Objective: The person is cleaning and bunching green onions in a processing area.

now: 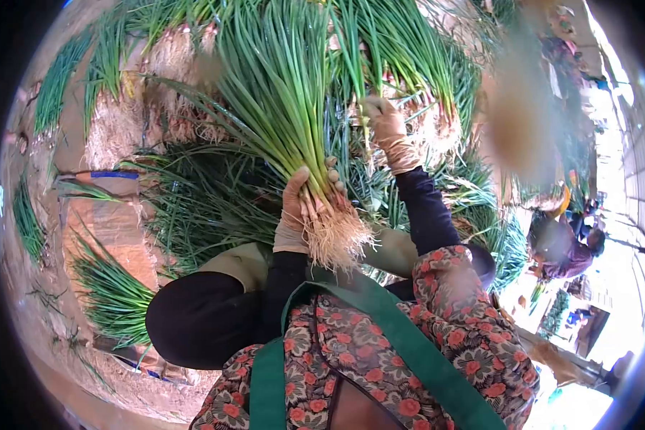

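Note:
A thick bunch of spring onions (304,136) is gripped in my left hand (294,208), which wears a pale glove. The fingers wrap round the lower stems; the leaves fan away from me and the stringy roots (337,233) hang towards my lap. To the right, my gloved right hand (385,129) is closed with its fingertips pinched on a thin, yellowish spring onion stalk (366,136). Just beyond that hand lies another pile of spring onions (416,72) with whitish roots. Part of the right fingertips is hard to make out.
Loose green spring onions (201,201) cover the ground before my knees. More bundles (111,79) lie at the far left, and one (118,294) rests on brown sheeting (115,236). Another person (562,247) sits at the right. Blurry spots veil part of the view.

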The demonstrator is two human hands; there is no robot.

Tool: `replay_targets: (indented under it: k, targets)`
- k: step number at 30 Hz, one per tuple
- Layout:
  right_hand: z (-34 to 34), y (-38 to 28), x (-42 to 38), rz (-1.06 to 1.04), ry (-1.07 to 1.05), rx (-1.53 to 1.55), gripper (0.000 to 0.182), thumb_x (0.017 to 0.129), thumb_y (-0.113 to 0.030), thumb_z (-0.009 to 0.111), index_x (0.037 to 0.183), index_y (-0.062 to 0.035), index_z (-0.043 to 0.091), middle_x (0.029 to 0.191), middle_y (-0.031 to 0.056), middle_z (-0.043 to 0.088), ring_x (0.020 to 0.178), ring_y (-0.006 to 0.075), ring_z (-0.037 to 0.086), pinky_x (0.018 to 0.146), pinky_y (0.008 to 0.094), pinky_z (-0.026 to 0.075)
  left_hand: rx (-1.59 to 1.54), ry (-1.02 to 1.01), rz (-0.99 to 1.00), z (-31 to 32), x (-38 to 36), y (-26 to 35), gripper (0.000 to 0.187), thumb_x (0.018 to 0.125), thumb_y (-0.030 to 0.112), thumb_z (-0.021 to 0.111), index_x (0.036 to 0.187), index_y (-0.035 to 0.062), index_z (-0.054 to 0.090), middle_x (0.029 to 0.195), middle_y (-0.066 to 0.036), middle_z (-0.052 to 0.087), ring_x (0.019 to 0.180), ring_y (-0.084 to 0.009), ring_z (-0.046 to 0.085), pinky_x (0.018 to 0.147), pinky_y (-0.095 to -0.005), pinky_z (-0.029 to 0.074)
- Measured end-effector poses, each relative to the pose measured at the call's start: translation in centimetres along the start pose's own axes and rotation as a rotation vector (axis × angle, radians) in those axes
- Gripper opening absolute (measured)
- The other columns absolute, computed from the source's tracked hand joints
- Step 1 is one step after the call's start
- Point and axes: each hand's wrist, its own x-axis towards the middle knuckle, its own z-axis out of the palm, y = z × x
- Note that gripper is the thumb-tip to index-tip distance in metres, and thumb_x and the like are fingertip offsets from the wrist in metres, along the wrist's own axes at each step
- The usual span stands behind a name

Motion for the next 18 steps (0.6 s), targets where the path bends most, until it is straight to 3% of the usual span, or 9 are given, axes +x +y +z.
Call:
replay_targets:
  k: [2,3,5,6,9,12,13,15,18]
  targets:
    - [-3.3,12.4,0.7,0.075,0.106,-0.437,0.030,0.089,-0.032,0.056,0.089,-0.0024,0.062,0.081,0.0148,0.064,0.073,0.0277,0.060,0.066,0.0367,0.049,-0.010,0.008,-0.019,0.1,0.3,-0.5,0.058,0.086,0.036,0.057,0.127,-0.0030,0.042,0.095,-0.012,0.059,0.091,-0.0272,0.061,0.082,-0.0437,0.053]
    - [-4.0,18.3,0.4,-0.001,-0.067,-0.665,0.035,0.087,-0.037,0.056,0.089,-0.0025,0.062,0.081,0.0173,0.064,0.076,0.0316,0.061,0.068,0.0387,0.049,-0.033,0.011,-0.016,0.6,0.5,-0.7,0.056,0.085,0.033,0.058,0.126,-0.0033,0.043,0.095,-0.014,0.060,0.089,-0.0285,0.062,0.080,-0.0434,0.054]
    - [-2.7,10.4,-1.7,0.394,-0.371,-0.933,0.042,0.086,-0.043,0.055,0.091,-0.0021,0.064,0.087,0.0214,0.065,0.087,0.0373,0.062,0.075,0.0417,0.050,-0.023,0.013,-0.011,0.5,1.1,-0.9,0.057,0.084,0.032,0.061,0.125,-0.0031,0.044,0.095,-0.016,0.062,0.088,-0.0298,0.063,0.078,-0.0430,0.055]
    - [-2.2,9.0,-3.1,0.416,-0.412,-0.970,0.040,0.086,-0.039,0.053,0.093,-0.0015,0.065,0.088,0.0220,0.065,0.089,0.0366,0.063,0.079,0.0419,0.050,0.015,0.020,-0.015,0.3,1.2,-0.9,0.059,0.084,0.035,0.060,0.127,-0.0033,0.042,0.097,-0.015,0.060,0.090,-0.0286,0.062,0.081,-0.0429,0.053]
    - [-1.4,6.8,-4.8,0.373,-0.395,-0.977,0.032,0.084,-0.029,0.053,0.099,-0.0034,0.064,0.088,0.0218,0.065,0.086,0.0365,0.064,0.077,0.0423,0.050,0.038,-0.032,-0.050,1.3,1.2,-1.5,0.064,0.085,0.038,0.058,0.130,-0.0042,0.039,0.108,-0.015,0.057,0.101,-0.0294,0.058,0.092,-0.0444,0.047]
    - [-1.9,0.7,-7.8,0.303,-0.471,-0.842,0.028,0.084,-0.026,0.052,0.103,-0.0067,0.061,0.086,0.0205,0.065,0.085,0.0367,0.064,0.076,0.0428,0.050,0.242,0.275,0.152,-0.8,2.2,-2.3,0.064,0.083,0.035,0.062,0.128,-0.0046,0.040,0.115,-0.018,0.056,0.110,-0.0329,0.055,0.099,-0.0464,0.043]
    - [-2.2,-0.1,-9.2,0.191,-0.593,-0.838,0.025,0.084,-0.023,0.053,0.102,-0.0082,0.060,0.085,0.0197,0.065,0.084,0.0358,0.064,0.073,0.0430,0.050,0.296,0.242,0.112,-0.3,2.1,-2.2,0.063,0.081,0.033,0.064,0.127,-0.0050,0.041,0.120,-0.019,0.054,0.117,-0.0344,0.050,0.102,-0.0475,0.040]
    - [-2.1,-3.2,-11.5,0.081,-0.780,-0.798,0.019,0.083,-0.018,0.054,0.099,-0.0098,0.061,0.087,0.0179,0.065,0.083,0.0347,0.064,0.071,0.0426,0.050,0.293,0.232,0.102,0.4,2.3,-2.7,0.062,0.081,0.032,0.065,0.126,-0.0047,0.041,0.118,-0.019,0.054,0.115,-0.0332,0.051,0.102,-0.0475,0.040]
    - [-3.7,0.8,-10.3,0.075,-0.887,-0.917,0.020,0.083,-0.013,0.054,0.101,-0.0101,0.062,0.089,0.0172,0.065,0.083,0.0344,0.064,0.072,0.0420,0.050,0.225,0.226,0.053,-0.3,2.6,-3.1,0.056,0.083,0.034,0.062,0.122,-0.0020,0.045,0.110,-0.017,0.058,0.103,-0.0297,0.058,0.093,-0.0465,0.046]
